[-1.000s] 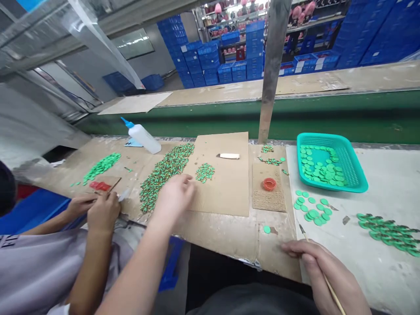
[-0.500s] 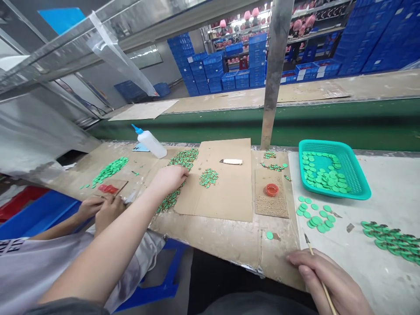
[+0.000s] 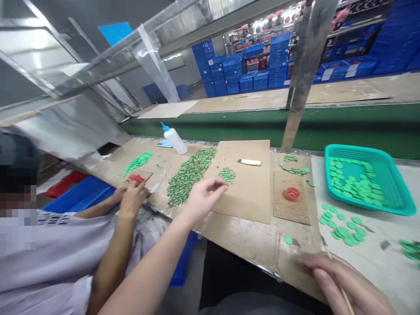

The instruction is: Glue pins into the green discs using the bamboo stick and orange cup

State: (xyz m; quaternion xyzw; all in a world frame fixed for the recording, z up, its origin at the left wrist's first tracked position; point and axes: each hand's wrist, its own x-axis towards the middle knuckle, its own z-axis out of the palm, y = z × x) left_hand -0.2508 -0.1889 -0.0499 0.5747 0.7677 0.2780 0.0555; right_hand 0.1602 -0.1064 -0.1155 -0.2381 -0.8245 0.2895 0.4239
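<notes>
Now grips a brush [image 3: 347,302] in the right hand [image 3: 344,275], slightly blurred, with thumb and fingers closed round the handle by the near edge of the table [image 3: 243,238]. Has the brush tip near loose discs [image 3: 344,232] and the fingertips near a lone disc [image 3: 288,240]. Holds the left hand [image 3: 207,197] over the left part of the cardboard [image 3: 249,192], with thumb and fingertips drawn nearly together; cannot tell of anything pinched between them. Just beyond that hand, has a small pile of green bits [image 3: 226,175] on the cardboard and, to the left, a large heap of similar bits [image 3: 192,177]. Also has a knife [image 3: 251,162] lying on the cardboard. Farther right, has a red dish [image 3: 292,194] on a brown board [image 3: 290,212], then a basket [image 3: 398,188] of green discs [image 3: 364,188]. Behind the heap, has a bottle [image 3: 176,141].
</notes>
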